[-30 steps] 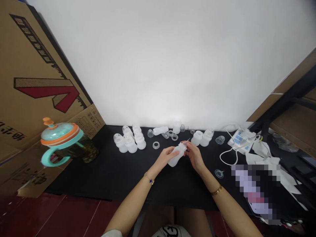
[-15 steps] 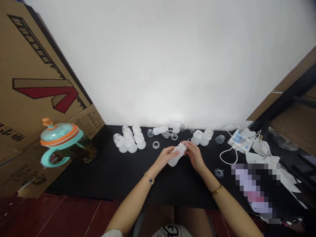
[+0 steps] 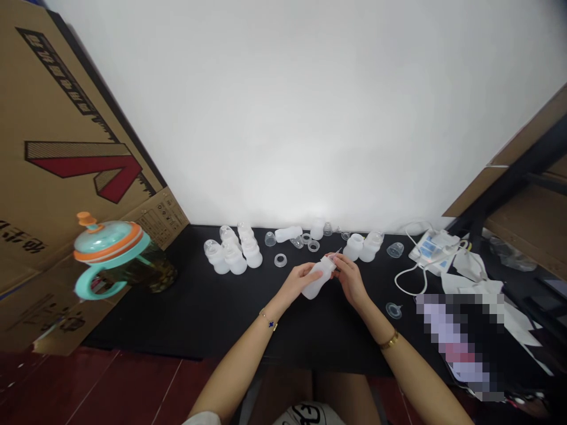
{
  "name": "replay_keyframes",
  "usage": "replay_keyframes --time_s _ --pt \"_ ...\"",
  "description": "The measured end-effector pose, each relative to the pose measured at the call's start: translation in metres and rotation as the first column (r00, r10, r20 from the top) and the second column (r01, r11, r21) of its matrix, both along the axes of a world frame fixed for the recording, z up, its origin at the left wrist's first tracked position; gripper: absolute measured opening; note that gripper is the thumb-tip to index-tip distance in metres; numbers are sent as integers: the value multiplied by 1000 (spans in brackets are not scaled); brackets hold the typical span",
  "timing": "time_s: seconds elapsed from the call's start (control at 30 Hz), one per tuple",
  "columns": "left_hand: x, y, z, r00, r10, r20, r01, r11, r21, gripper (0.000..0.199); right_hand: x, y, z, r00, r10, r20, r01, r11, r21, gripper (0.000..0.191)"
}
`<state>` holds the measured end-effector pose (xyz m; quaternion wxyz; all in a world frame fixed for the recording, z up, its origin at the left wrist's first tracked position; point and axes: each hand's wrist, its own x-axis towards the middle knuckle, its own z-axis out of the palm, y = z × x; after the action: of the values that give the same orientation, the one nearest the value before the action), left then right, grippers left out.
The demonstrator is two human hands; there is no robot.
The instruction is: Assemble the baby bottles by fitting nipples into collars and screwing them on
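Note:
A frosted white bottle (image 3: 315, 282) is tilted above the black table, its neck pointing up and to the right. My left hand (image 3: 297, 282) is wrapped round the bottle's body. At the neck, the fingers of my right hand (image 3: 349, 277) are closed on a clear nipple piece (image 3: 333, 257), partly hidden by the fingers. Several capped bottles (image 3: 233, 258) stand in a group at the left. Behind my hands lie a white bottle on its side (image 3: 288, 234) and loose rings (image 3: 313, 245). An open bottle (image 3: 353, 247) and a capped one (image 3: 371, 245) stand right of these.
A large jug (image 3: 119, 260) with an orange and teal lid stands at the left by a cardboard box (image 3: 66, 177). To the right are a clear cap (image 3: 395, 249), a clear nipple (image 3: 393, 310), a power strip (image 3: 432, 251) with white cables, papers and a blurred-out object.

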<state>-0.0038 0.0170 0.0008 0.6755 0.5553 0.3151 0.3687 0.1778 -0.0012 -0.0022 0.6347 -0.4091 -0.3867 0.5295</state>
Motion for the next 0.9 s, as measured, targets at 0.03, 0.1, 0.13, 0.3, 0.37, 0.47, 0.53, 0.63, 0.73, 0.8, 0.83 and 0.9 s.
replay_keyframes --time_s 0.03,0.1,0.13,0.3,0.37,0.47,0.53,0.63,0.73,0.8,0.83,0.9 --pt "0 0 1 1000 -1 -4 1 1000 -3 53 0 0 0 1000 4 -3 -4 1000 4 25" --pt "0 -1 1 1000 -4 -12 4 1000 -6 55 0 0 0 1000 15 -7 -15 1000 12 25" --pt "0 -1 1 1000 -5 -15 5 1000 -6 55 1 -1 0 1000 20 -8 -20 1000 13 26" --pt "1 1 -1 1000 -15 -14 15 1000 0 58 0 -1 1 1000 17 -8 -17 1000 1 28" --pt "1 1 -1 1000 -22 -16 22 1000 0 58 0 0 1 1000 12 -7 -12 1000 -4 28" --pt "0 0 1 1000 -28 -7 28 1000 -4 56 0 0 2 1000 10 -6 -10 1000 -8 28" --pt "0 -1 2 1000 -26 -4 26 1000 -5 55 0 0 2 1000 11 -10 -11 1000 -10 27" --pt "0 0 2 1000 -21 -15 21 1000 -4 55 0 0 2 1000 8 -14 -8 1000 -11 27" --pt "0 1 -1 1000 -19 -13 19 1000 -3 54 -1 0 2 1000 0 -14 -1 1000 -9 26" --pt "0 3 -4 1000 -15 -6 15 1000 4 52 -1 0 1 1000 -2 -11 1 1000 -10 26" --pt "0 3 -5 1000 -15 -3 15 1000 5 52 -1 0 1 1000 -2 -8 2 1000 -10 26" --pt "1 4 -7 1000 -17 4 17 1000 3 52 -1 0 2 1000 -2 -5 2 1000 -9 26"
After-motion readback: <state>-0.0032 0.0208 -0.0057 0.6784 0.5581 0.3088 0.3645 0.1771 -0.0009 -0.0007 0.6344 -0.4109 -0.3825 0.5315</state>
